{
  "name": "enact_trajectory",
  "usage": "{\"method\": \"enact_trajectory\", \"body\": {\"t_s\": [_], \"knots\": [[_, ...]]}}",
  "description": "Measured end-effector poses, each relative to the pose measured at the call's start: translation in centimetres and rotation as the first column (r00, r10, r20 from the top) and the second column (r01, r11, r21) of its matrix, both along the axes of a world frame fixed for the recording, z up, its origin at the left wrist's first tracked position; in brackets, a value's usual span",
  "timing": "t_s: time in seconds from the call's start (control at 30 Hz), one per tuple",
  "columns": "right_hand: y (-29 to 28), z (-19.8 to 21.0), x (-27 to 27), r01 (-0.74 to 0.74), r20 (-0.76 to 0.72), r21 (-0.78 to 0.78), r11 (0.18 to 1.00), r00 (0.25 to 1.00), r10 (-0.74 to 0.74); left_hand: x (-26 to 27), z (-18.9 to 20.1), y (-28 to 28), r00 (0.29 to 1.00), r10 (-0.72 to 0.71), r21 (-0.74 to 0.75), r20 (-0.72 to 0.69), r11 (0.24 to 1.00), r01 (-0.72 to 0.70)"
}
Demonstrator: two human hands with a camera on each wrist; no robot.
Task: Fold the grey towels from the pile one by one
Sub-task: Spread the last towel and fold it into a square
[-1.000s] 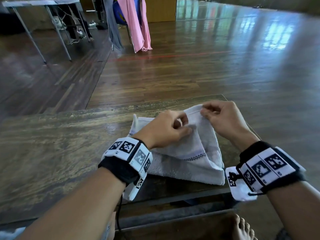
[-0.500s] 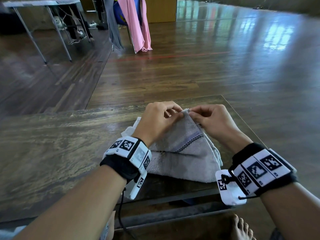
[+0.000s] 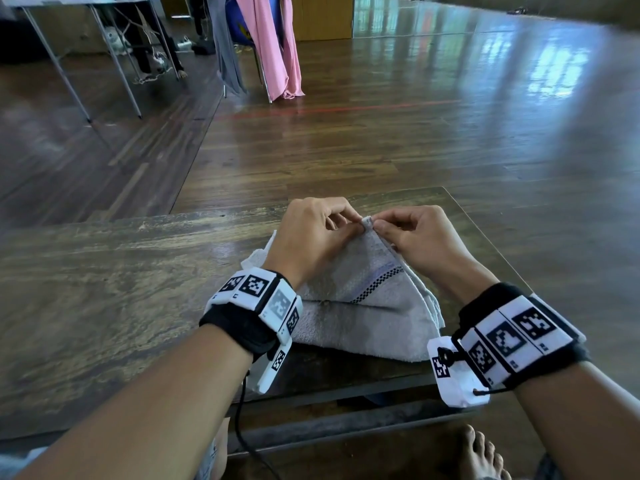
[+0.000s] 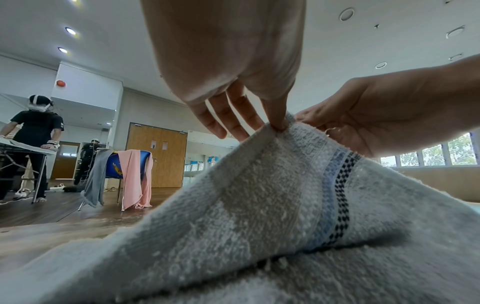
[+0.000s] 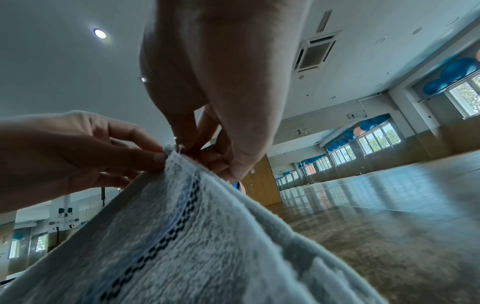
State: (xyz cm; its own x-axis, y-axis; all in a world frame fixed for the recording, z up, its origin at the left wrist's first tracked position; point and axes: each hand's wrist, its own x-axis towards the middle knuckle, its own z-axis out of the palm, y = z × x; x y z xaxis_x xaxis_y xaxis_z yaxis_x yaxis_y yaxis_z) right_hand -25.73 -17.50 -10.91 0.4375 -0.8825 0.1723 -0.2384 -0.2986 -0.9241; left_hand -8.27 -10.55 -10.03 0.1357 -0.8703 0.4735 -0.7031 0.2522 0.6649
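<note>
A grey towel (image 3: 360, 303) with a blue band and a black checked stripe lies on the wooden table (image 3: 104, 289), near its right end. One corner of the towel is lifted into a peak. My left hand (image 3: 318, 230) pinches that corner from the left, and my right hand (image 3: 412, 237) pinches it from the right, fingertips almost meeting. In the left wrist view the towel (image 4: 259, 205) rises to the left hand's fingertips (image 4: 279, 123). The right wrist view shows the same towel (image 5: 182, 236) peak held by both hands. No pile of other grey towels is in view.
The table's right edge (image 3: 485, 233) lies close to my right hand. On the floor beyond stands a rack with pink cloth (image 3: 273, 46) and grey cloth (image 3: 225, 46). A folding table (image 3: 69, 5) stands far left, with a person (image 4: 36, 131) at it.
Both hands have come together and raised the towel's corner into a peak. A second ago they held the edge apart, lower over the towel.
</note>
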Motion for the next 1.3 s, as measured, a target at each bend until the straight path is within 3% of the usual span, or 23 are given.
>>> {"method": "enact_trajectory", "body": {"t_s": [0.23,0.47,0.63,0.77,1.03,1.3], "knots": [[0.4,0.2,0.2,-0.012,-0.013,-0.042,0.999,1.0,0.012,0.3,-0.4,-0.2,1.0,-0.015,0.006,-0.006,1.0,0.015],[0.2,-0.4,0.6,-0.025,-0.098,-0.121,0.992,0.995,0.013,0.1,-0.6,-0.2,0.996,-0.004,0.095,0.09,0.995,-0.004],[0.3,-0.5,0.4,-0.049,-0.096,-0.198,0.979,0.995,0.03,0.1,-0.4,-0.2,0.989,-0.116,0.181,0.093,0.979,0.098],[-0.9,0.0,-0.9,0.035,-0.029,-0.253,0.967,0.999,-0.044,1.0,-0.6,0.0,0.98,-0.132,0.234,0.15,0.968,0.095],[-3.7,0.7,-5.0,0.256,0.136,-0.177,0.95,0.963,-0.234,5.4,-1.2,0.5,0.932,-0.04,0.218,0.361,0.975,-0.043],[-4.6,0.0,-6.9,0.326,0.021,-0.1,0.94,0.945,-0.325,7.9,-1.0,1.3,0.959,0.071,0.154,0.274,0.981,-0.116]]}}
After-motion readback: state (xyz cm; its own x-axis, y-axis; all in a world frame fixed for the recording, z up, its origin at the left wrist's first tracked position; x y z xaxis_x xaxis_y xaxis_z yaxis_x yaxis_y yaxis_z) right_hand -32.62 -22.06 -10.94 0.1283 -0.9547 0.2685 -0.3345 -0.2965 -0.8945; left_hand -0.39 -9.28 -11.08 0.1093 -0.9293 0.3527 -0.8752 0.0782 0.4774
